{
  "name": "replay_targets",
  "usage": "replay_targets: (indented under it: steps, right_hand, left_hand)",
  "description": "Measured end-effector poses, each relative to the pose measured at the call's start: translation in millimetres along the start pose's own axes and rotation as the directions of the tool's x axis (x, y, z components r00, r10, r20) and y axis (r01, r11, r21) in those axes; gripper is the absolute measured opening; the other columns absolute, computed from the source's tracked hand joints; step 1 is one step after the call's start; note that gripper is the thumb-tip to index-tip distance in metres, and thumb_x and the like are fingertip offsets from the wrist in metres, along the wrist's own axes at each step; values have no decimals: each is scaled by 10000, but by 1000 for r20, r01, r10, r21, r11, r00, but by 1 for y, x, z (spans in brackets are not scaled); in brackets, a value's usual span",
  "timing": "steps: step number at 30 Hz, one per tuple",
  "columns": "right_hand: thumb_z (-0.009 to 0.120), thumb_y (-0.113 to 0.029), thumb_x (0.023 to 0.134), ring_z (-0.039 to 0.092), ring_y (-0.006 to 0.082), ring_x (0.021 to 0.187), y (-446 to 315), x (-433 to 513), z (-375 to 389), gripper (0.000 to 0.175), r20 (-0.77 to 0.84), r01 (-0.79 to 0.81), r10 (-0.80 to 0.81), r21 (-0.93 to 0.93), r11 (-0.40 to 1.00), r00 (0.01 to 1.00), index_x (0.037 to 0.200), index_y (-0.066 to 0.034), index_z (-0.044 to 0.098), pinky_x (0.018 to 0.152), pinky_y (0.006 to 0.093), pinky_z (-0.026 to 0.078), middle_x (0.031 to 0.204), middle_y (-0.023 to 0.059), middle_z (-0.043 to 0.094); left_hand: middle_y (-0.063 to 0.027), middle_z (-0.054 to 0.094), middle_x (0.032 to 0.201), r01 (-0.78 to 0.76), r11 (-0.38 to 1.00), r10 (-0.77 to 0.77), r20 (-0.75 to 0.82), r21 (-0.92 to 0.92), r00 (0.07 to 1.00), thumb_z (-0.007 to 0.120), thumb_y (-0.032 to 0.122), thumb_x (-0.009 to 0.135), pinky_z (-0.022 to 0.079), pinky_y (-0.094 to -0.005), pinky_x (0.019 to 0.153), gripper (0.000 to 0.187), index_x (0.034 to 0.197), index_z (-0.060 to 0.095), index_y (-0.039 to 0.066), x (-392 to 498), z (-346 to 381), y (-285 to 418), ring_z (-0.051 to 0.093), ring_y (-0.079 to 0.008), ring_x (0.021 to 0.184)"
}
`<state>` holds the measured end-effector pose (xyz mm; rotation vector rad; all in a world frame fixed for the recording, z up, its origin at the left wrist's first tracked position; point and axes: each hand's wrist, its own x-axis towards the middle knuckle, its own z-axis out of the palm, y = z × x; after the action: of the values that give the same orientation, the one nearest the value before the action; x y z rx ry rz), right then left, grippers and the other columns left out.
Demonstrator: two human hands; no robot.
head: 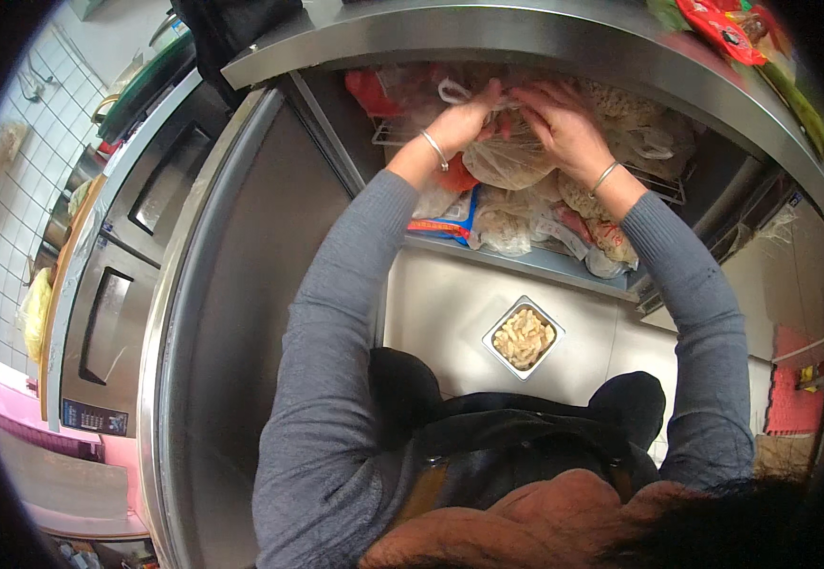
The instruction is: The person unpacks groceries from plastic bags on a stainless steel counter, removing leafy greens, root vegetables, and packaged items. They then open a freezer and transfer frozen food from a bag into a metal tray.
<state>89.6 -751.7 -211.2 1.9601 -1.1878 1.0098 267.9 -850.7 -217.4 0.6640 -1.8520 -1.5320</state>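
Both of my hands are inside an open steel refrigerator cabinet, at the top of a clear plastic bag with pale contents. My left hand grips the gathered plastic from the left side. My right hand is on the bag's other side, its fingers bent over the plastic; how firmly they hold it is hard to tell. A white plastic loop shows beside my left hand. Below the bag lie a blue and red package and several more bagged foods. A square metal container of pale pieces stands on the floor.
The open cabinet door stands along my left side. A steel worktop edge curves above my hands, with red packets on it at the right. Wire racks hold bags inside the cabinet. Further left are steel drawers or doors.
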Motion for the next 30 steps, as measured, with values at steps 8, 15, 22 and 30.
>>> replay_targets:
  steps: [8, 15, 22, 30]
  right_hand:
    - [580, -203, 1008, 637, 139, 1013, 32, 0, 44, 267, 265, -481, 404, 555, 679, 876, 1226, -96, 692, 873, 290, 510, 1176, 39, 704]
    - [523, -315, 1044, 628, 133, 1028, 91, 28, 113, 378, 443, -332, 27, 630, 702, 896, 1364, -136, 615, 902, 293, 514, 1223, 57, 677]
    - [577, -492, 1001, 609, 138, 1110, 91, 50, 83, 496, 704, -692, -127, 710, 127, 699, 1335, -126, 611, 974, 328, 489, 1255, 60, 650]
    - [581, -399, 1007, 598, 175, 1203, 111, 44, 108, 445, 839, -838, 7, 543, 47, 544, 1339, -104, 609, 1027, 342, 484, 1325, 67, 631]
  left_hand:
    - [-85, 737, 983, -326, 718, 348, 88, 616, 933, 666, 111, 898, 496, -299, 689, 215, 1103, 730, 117, 8, -32, 3, 646, -171, 775]
    - [-40, 714, 1033, -210, -253, 700, 328, 944, 634, 595, 183, 842, 576, -423, 785, 197, 983, 731, 213, 32, -23, -9, 682, -260, 966]
    - [-29, 624, 999, -150, -138, 852, 194, 979, 487, 620, 206, 817, 576, -432, 663, 139, 955, 632, 217, 44, -33, -29, 656, -285, 906]
    - [-94, 607, 988, -224, -155, 881, 238, 962, 409, 653, 262, 859, 556, -450, 708, 100, 922, 638, 186, 50, -21, -31, 641, -321, 910]
